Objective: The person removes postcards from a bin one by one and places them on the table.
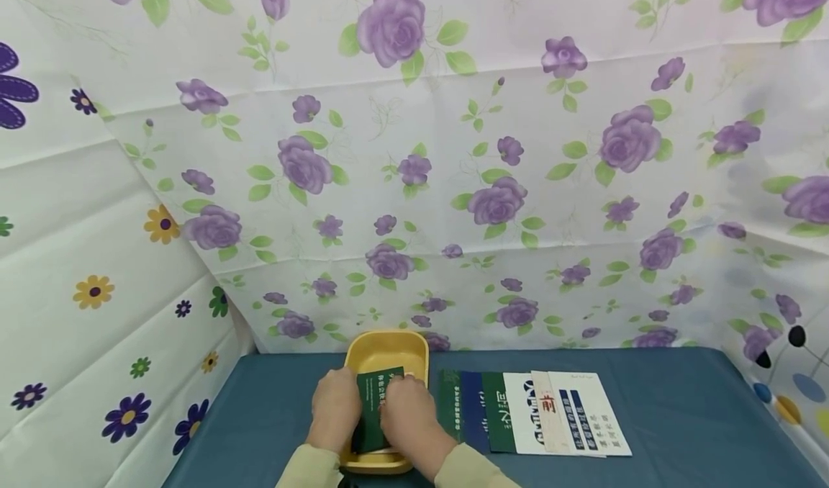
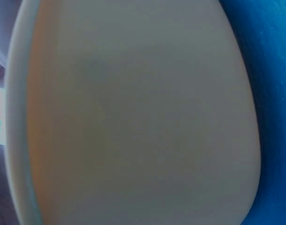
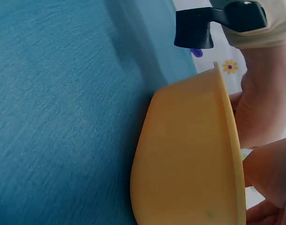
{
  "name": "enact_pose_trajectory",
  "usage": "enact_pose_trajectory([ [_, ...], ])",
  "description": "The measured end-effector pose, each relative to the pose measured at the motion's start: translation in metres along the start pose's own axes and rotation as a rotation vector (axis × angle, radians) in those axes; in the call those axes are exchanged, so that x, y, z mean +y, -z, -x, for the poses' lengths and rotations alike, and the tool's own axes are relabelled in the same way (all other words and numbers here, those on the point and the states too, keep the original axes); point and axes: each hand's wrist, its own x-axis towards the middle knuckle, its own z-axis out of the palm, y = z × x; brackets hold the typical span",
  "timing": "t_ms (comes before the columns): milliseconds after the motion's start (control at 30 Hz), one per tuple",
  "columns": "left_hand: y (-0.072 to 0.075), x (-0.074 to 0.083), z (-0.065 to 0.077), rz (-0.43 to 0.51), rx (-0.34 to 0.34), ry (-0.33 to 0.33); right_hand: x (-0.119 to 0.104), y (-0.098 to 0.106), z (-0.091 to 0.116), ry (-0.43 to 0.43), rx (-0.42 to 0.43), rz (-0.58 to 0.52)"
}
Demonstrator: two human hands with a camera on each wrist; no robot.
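Note:
In the head view a yellow plastic basin (image 1: 386,344) stands on the table, with a dark green card (image 1: 370,409) bearing pale printed characters inside its outline. At the card's left edge my left hand (image 1: 334,410) grips it with curled fingers. My right hand (image 1: 414,417) holds the right side and covers part of the print. A light edge of something shows beneath the card; the hands hide the rest. The basin's outer wall (image 2: 147,117) fills the left wrist view. In the right wrist view, fingers (image 3: 269,164) show beyond the basin's rim.
Right of the basin, several printed cards (image 1: 518,412) lie in an overlapping row, green, navy and white. A blue-green cloth (image 1: 680,409) covers the table. Flowered sheets (image 1: 453,150) hang behind it and at both sides.

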Motion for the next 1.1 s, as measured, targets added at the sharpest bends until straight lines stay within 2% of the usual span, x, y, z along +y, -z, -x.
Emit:
enact_pose_trajectory([
  [133, 0.002, 0.000, -0.001, 0.013, -0.029, 0.004, -0.004, -0.006, 0.001, 0.015, 0.002, 0.058],
  [333, 0.005, 0.002, 0.001, 0.013, -0.055, 0.019, -0.003, -0.023, 0.001, 0.045, -0.055, 0.231],
  [667, 0.004, 0.002, 0.000, 0.004, -0.047, 0.008, -0.007, -0.029, -0.002, -0.042, -0.128, 0.382],
  [800, 0.003, 0.002, 0.001, 0.004, -0.045, 0.010, -0.008, -0.030, -0.002, -0.050, -0.107, 0.388],
  [1100, 0.004, 0.001, 0.000, 0.011, -0.040, 0.029, -0.007, -0.030, -0.002, -0.026, -0.034, 0.284],
])
